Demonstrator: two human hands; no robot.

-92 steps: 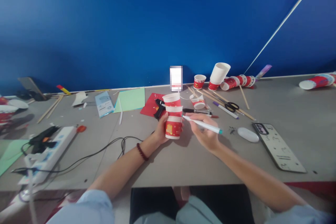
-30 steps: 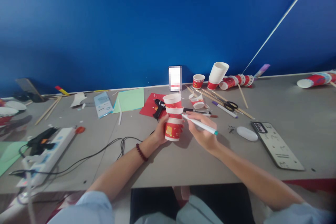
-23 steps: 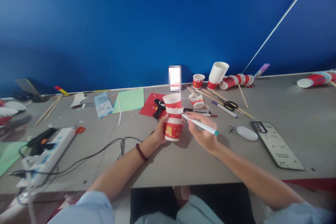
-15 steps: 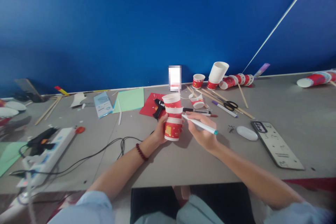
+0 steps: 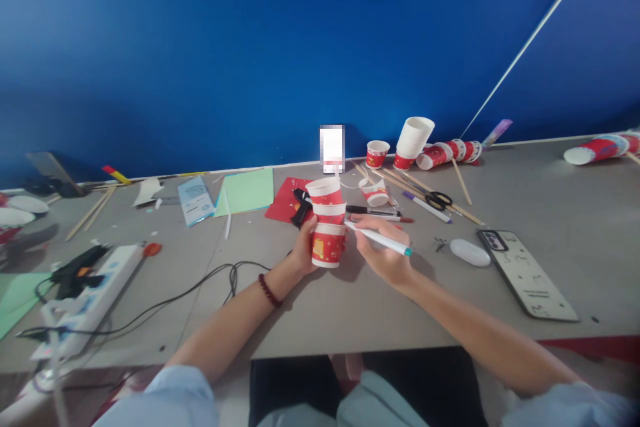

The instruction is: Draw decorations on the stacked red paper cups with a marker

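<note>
My left hand (image 5: 304,248) is wrapped round the lower left side of a stack of red and white paper cups (image 5: 328,250), standing nearly upright with a slight tilt. Several of its fingertips show on the far right side of the stack. In my right hand (image 5: 385,255) is a white marker (image 5: 383,240) with a teal end, held like a pen. Its tip points at the right side of the stack, by the rim of the lowest cup; whether it touches I cannot tell. Behind the stack lies a black glue gun (image 5: 301,208) on red paper (image 5: 281,200), partly hidden.
Black scissors (image 5: 439,201), wooden sticks (image 5: 463,183), a purple marker (image 5: 427,207) and more paper cups (image 5: 416,137) lie behind my right hand. To the right are a phone (image 5: 530,277) and a white oval case (image 5: 470,253). A power strip (image 5: 95,300) with a black cable sits left.
The cup stack has shifted and tilted very slightly to the left in my left hand. My right hand and the marker have moved a little left with it.
</note>
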